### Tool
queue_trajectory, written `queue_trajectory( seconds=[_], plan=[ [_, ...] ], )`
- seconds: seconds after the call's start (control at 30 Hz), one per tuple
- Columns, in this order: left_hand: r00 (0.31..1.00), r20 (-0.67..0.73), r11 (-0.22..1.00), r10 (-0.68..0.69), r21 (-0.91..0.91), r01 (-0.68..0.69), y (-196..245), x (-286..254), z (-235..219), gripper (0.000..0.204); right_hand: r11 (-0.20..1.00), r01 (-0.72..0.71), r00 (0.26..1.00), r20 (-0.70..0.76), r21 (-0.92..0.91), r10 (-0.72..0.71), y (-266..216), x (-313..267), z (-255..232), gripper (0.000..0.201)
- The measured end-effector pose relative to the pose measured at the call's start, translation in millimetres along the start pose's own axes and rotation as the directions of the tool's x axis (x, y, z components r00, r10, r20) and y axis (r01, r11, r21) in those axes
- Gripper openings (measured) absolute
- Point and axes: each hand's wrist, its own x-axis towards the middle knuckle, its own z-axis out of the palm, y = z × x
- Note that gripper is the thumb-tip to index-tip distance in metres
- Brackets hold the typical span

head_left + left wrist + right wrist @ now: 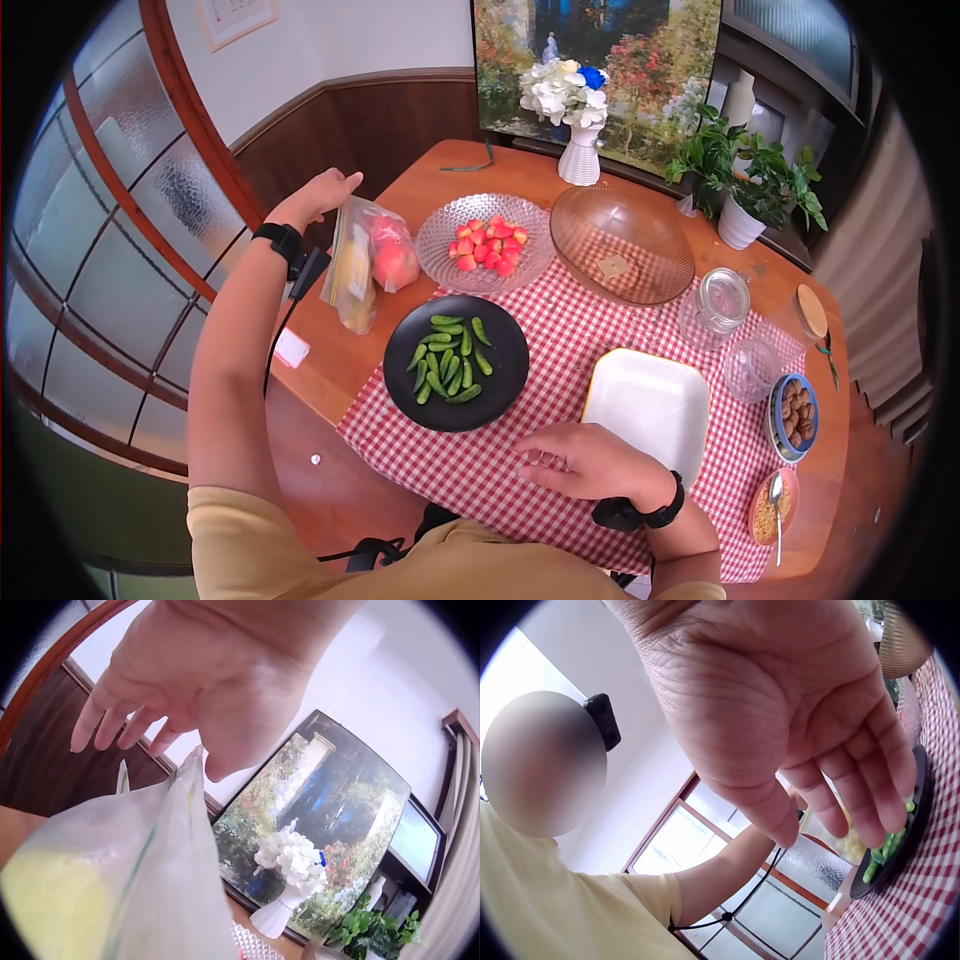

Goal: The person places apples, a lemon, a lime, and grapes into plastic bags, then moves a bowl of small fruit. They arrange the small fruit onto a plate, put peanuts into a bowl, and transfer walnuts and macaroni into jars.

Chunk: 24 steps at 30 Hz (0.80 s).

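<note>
My left hand (322, 195) is at the upper edge of clear plastic bags (352, 275) at the table's left side. In the left wrist view its fingers (112, 724) are spread and fairly straight, with the thumb beside the bag's raised corner. One bag holds something yellow, another round red-pink fruit (396, 262). My right hand (580, 460) hovers palm down with loosely bent fingers, holding nothing, over the near edge of a white rectangular dish (648, 405). To its left is a black plate (410, 400) of small green cucumbers (450, 358).
A glass bowl (438, 245) of small red-and-yellow fruit and an amber glass bowl (622, 245) stand farther back. At right are a glass jar (715, 308), a clear bowl (752, 370), a bowl of walnuts (797, 412) and a pink bowl (760, 520) with a spoon. Behind stands a flower vase (580, 158).
</note>
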Motion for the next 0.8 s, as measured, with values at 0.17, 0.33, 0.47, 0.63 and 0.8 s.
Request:
queue_trajectory(
  seconds=[0.17, 0.33, 0.47, 0.63, 0.8],
  plan=[
    [0.996, 0.085, 0.962, -0.028, -0.267, 0.05, -25, 30, 1, 0.068, 0.999, 0.0, 1.0, -0.022, 0.044, 0.001, 5, 1, -2, 0.034],
    [0.964, 0.266, 0.858, 0.0, -0.495, 0.137, -41, 50, 12, 0.072, 0.997, 0.073, 0.996, -0.06, 0.024, -0.072, 11, 3, 0, 0.035],
    [0.994, 0.11, 0.893, 0.027, -0.449, 0.025, -41, 59, 16, 0.059, 0.999, 0.033, 0.999, -0.036, 0.023, -0.032, 11, 3, 1, 0.036],
    [0.932, -0.227, 0.958, 0.284, 0.039, -0.283, -1, -16, 13, 0.032, 0.998, 0.055, 0.997, -0.06, 0.014, -0.054, 10, 4, 4, 0.035],
    [0.714, -0.391, 0.799, 0.58, 0.443, -0.406, 7, -56, 22, 0.01, 0.999, -0.03, 1.0, 0.009, 0.013, 0.03, 4, 3, 1, 0.034]
  ],
)
